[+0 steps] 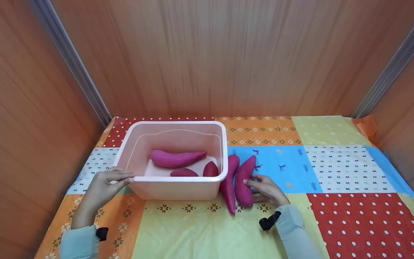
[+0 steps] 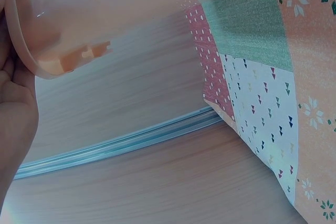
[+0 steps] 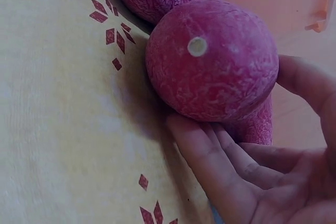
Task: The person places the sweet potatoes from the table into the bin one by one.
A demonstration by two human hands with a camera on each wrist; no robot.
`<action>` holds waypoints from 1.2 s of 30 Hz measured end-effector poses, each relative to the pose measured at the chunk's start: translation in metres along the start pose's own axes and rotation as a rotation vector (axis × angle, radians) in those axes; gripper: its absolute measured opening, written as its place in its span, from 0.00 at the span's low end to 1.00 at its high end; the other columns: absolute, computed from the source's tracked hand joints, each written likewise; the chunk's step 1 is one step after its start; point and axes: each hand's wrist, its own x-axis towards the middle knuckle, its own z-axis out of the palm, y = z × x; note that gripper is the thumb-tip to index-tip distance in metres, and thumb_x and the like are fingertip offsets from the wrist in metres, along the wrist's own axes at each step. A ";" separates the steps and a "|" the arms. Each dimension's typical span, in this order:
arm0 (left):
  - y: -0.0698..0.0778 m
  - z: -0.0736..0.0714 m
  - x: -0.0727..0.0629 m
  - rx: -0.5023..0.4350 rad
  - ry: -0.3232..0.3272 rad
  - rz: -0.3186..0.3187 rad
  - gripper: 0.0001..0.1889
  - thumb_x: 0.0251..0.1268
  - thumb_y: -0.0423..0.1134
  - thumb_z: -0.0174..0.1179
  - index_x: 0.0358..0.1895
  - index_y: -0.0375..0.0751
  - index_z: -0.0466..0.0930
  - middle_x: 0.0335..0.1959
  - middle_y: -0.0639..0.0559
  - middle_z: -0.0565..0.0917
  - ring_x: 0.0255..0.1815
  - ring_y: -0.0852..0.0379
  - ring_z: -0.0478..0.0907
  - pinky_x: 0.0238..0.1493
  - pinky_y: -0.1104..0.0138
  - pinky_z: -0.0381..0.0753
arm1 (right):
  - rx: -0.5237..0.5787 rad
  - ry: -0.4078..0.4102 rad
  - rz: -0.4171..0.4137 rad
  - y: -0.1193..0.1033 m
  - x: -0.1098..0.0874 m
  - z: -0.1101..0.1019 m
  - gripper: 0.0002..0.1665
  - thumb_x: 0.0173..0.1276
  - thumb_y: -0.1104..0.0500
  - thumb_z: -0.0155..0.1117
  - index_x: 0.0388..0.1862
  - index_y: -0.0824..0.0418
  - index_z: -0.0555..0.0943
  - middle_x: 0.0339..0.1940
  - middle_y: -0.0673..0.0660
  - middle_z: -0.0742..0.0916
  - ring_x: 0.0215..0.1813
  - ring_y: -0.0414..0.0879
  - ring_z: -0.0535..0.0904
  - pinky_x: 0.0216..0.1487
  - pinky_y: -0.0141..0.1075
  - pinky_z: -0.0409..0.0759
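Note:
A pale pink plastic bin [image 1: 178, 189] stands left of centre. My left hand [image 1: 100, 189] pinches its rim at the near left corner. Inside lie a long purple sweet potato [image 1: 176, 159] and two dark red-purple pieces, one [image 1: 183, 172] by the near wall and one [image 1: 211, 169] at the right; the near wall partly hides both. Beside the bin, my right hand [image 1: 268, 189] holds a purple sweet potato [image 1: 244, 181], thumb over its top and fingers along its right side and underside. Another sweet potato [image 1: 229, 185] lies between that one and the bin.
A patchwork-print cloth [image 1: 354, 223] covers the table. Wood-grain panels [image 1: 207, 57] enclose the back and both sides, with metal strips [image 1: 81, 68] at the corners. At the right back, the cloth bunches up [image 1: 367, 127] against the panel.

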 end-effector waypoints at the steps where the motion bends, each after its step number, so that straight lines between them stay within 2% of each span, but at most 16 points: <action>1: -0.001 0.000 0.000 -0.003 0.008 0.016 0.12 0.52 0.30 0.70 0.42 0.42 0.89 0.37 0.51 0.88 0.39 0.70 0.79 0.44 0.78 0.80 | 0.003 -0.001 0.003 0.000 0.000 0.000 0.52 0.63 0.45 0.67 0.76 0.64 0.52 0.47 0.67 0.85 0.38 0.53 0.86 0.42 0.47 0.86; 4: -0.002 0.000 0.000 -0.005 0.014 0.027 0.11 0.53 0.30 0.69 0.42 0.41 0.89 0.37 0.51 0.88 0.39 0.73 0.77 0.43 0.84 0.75 | 0.011 -0.004 -0.003 0.000 0.001 0.001 0.52 0.63 0.45 0.67 0.76 0.64 0.52 0.47 0.67 0.85 0.38 0.53 0.86 0.42 0.47 0.86; 10: -0.001 -0.002 0.000 -0.003 -0.001 -0.019 0.11 0.54 0.33 0.69 0.43 0.44 0.88 0.39 0.52 0.88 0.41 0.73 0.77 0.47 0.83 0.74 | 0.015 -0.003 -0.009 0.001 0.003 0.002 0.51 0.64 0.46 0.66 0.76 0.65 0.52 0.47 0.68 0.84 0.38 0.53 0.86 0.43 0.48 0.85; 14: 0.000 -0.002 0.000 0.006 -0.017 -0.047 0.12 0.55 0.34 0.69 0.44 0.46 0.88 0.41 0.53 0.88 0.44 0.70 0.78 0.53 0.68 0.81 | 0.009 -0.013 -0.011 0.002 0.003 0.001 0.50 0.65 0.45 0.65 0.75 0.66 0.53 0.46 0.67 0.85 0.38 0.53 0.86 0.43 0.47 0.86; 17: 0.002 -0.002 -0.001 -0.001 -0.032 -0.069 0.12 0.56 0.35 0.68 0.45 0.47 0.88 0.42 0.52 0.88 0.47 0.61 0.80 0.55 0.54 0.80 | 0.007 -0.027 -0.014 0.002 0.003 0.000 0.50 0.65 0.45 0.65 0.75 0.66 0.54 0.45 0.65 0.86 0.37 0.52 0.86 0.42 0.46 0.86; 22: 0.004 -0.003 -0.001 -0.028 -0.054 -0.096 0.13 0.58 0.35 0.67 0.47 0.46 0.87 0.45 0.48 0.87 0.51 0.47 0.80 0.55 0.50 0.78 | 0.018 -0.046 -0.013 0.003 0.002 0.000 0.49 0.65 0.45 0.65 0.75 0.66 0.55 0.41 0.62 0.88 0.36 0.51 0.87 0.42 0.45 0.86; 26: 0.004 -0.002 -0.001 -0.018 -0.046 -0.095 0.13 0.57 0.35 0.68 0.46 0.46 0.87 0.44 0.49 0.87 0.51 0.48 0.81 0.55 0.53 0.80 | 0.015 -0.050 -0.020 0.004 0.002 -0.001 0.48 0.65 0.46 0.65 0.75 0.67 0.56 0.41 0.62 0.88 0.37 0.51 0.87 0.41 0.45 0.86; 29: 0.002 0.000 0.000 0.005 -0.015 -0.060 0.12 0.54 0.33 0.69 0.43 0.45 0.88 0.40 0.52 0.88 0.46 0.59 0.81 0.52 0.67 0.82 | 0.011 -0.054 -0.025 0.005 0.002 -0.002 0.48 0.65 0.46 0.65 0.75 0.67 0.56 0.43 0.62 0.87 0.37 0.51 0.87 0.42 0.45 0.86; 31: 0.001 0.000 0.001 0.014 0.003 -0.034 0.11 0.53 0.32 0.70 0.42 0.44 0.89 0.38 0.53 0.89 0.42 0.67 0.80 0.47 0.78 0.79 | 0.012 -0.056 -0.030 0.005 0.002 -0.002 0.48 0.65 0.45 0.65 0.74 0.67 0.57 0.43 0.62 0.87 0.37 0.51 0.87 0.42 0.45 0.86; 33: 0.001 0.001 0.001 0.013 0.010 -0.022 0.11 0.53 0.31 0.70 0.41 0.43 0.89 0.37 0.53 0.88 0.41 0.72 0.78 0.45 0.84 0.75 | 0.015 -0.058 -0.035 0.006 0.002 -0.002 0.48 0.65 0.45 0.65 0.74 0.67 0.57 0.44 0.62 0.87 0.37 0.51 0.86 0.42 0.45 0.86; 36: 0.001 0.000 0.001 0.013 0.000 -0.036 0.11 0.54 0.33 0.69 0.42 0.44 0.89 0.38 0.53 0.88 0.41 0.73 0.77 0.46 0.84 0.75 | 0.022 -0.059 -0.047 0.006 0.002 -0.003 0.47 0.65 0.46 0.65 0.74 0.67 0.57 0.44 0.62 0.86 0.37 0.50 0.86 0.42 0.45 0.86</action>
